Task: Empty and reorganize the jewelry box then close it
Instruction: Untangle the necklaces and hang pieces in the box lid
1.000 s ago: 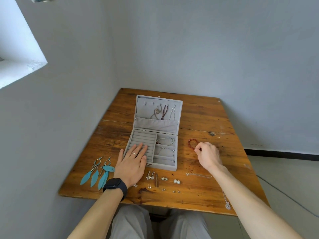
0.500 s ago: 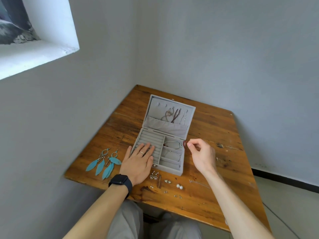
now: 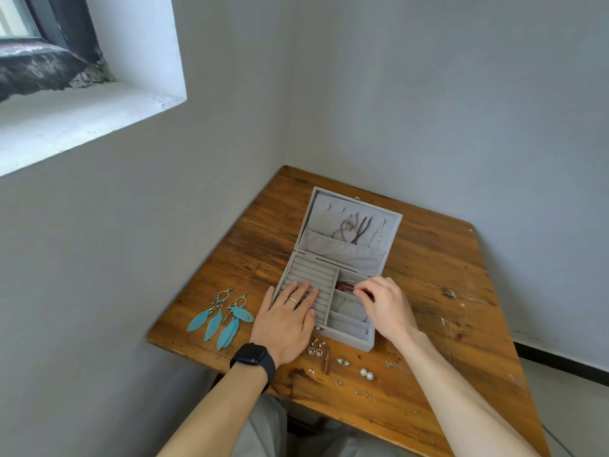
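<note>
right hand (image 3: 387, 306) at jewelry box (image 3: 349, 338) right edge, bare table (image 3: 461, 291) beyond

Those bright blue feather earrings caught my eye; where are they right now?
In the head view, the feather earrings lie side by side on the wooden table, outside the jewelry box, just left of the left hand.

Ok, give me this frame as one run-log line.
left hand: flat on grey felt jewelry box ring rows | right hand: pinching dark red bead bracelet at far right compartment | lid: open
</note>
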